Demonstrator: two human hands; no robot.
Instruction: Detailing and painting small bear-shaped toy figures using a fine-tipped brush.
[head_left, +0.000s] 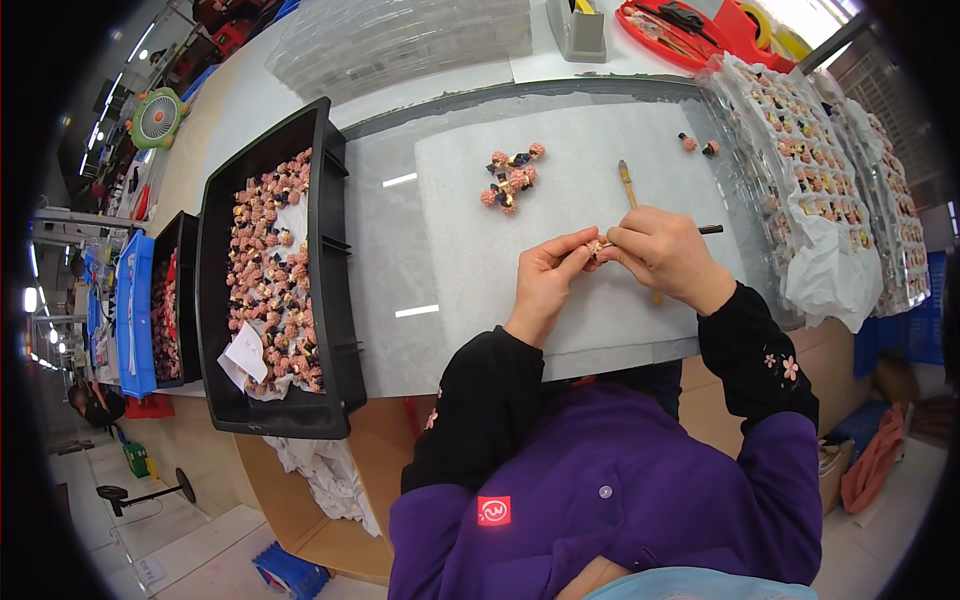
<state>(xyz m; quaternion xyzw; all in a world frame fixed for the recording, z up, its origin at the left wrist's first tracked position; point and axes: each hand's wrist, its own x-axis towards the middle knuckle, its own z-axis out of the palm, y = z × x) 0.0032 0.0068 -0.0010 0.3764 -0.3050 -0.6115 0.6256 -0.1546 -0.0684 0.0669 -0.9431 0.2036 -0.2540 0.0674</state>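
My left hand (545,282) pinches a small pink and cream figurine (596,250) between thumb and fingertips, above a white sheet. Close against it, my right hand (665,252) is closed round a thin tool with a dark handle (711,229); its tip meets the figurine, but its kind is hidden by the fingers. Beneath the right hand lies a slim wooden-handled brush (627,185). Farther off on the sheet (460,250) rests a loose cluster of similar pink figurines (513,178) with dark parts. Two more pink pieces (699,145) sit at the far right.
To the left stands a deep black crate (335,270) full of pink figurines and a paper slip. Clear plastic trays (400,45) are stacked at the back. Figurine-filled trays (815,170) rise at the right, near a red tool tray (690,35) and a grey dispenser (577,32).
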